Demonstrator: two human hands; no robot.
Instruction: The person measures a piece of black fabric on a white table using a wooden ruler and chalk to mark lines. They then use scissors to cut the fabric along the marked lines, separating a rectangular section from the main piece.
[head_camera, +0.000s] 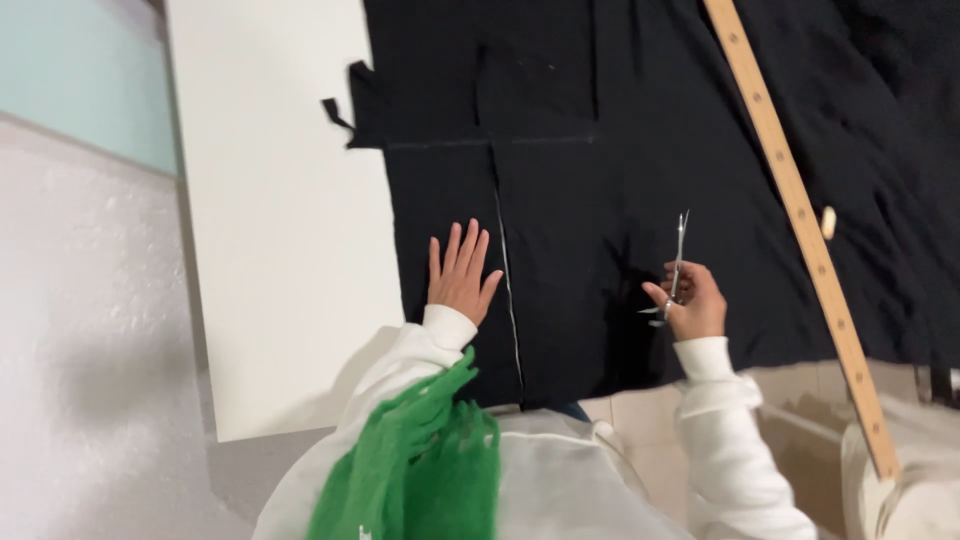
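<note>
So closest to the camera you've got the person's own front: white sleeves and a fuzzy green scarf hanging down on the left side of the chest.

Just past that are the hands. The left hand is spread out flat, fingers fanned and palm down, pressing on the black fabric right beside a pale chalk line that runs away from the body. It isn't gripping anything, just resting on the cloth. The right hand is curled around the handles of a pair of metal scissors, blades pointing away from the person and looking pretty much closed, hovering over or just on the fabric well to the right of that chalk line. Can't tell if the tips actually touch the cloth.

The black fabric covers most of the work surface, with a second chalk line crossing sideways farther up. A white table edge shows bare to the left of it.

Further off on the right, a long wooden ruler lies diagonally across the fabric, and a small pale piece of chalk sits just beside it.
</note>
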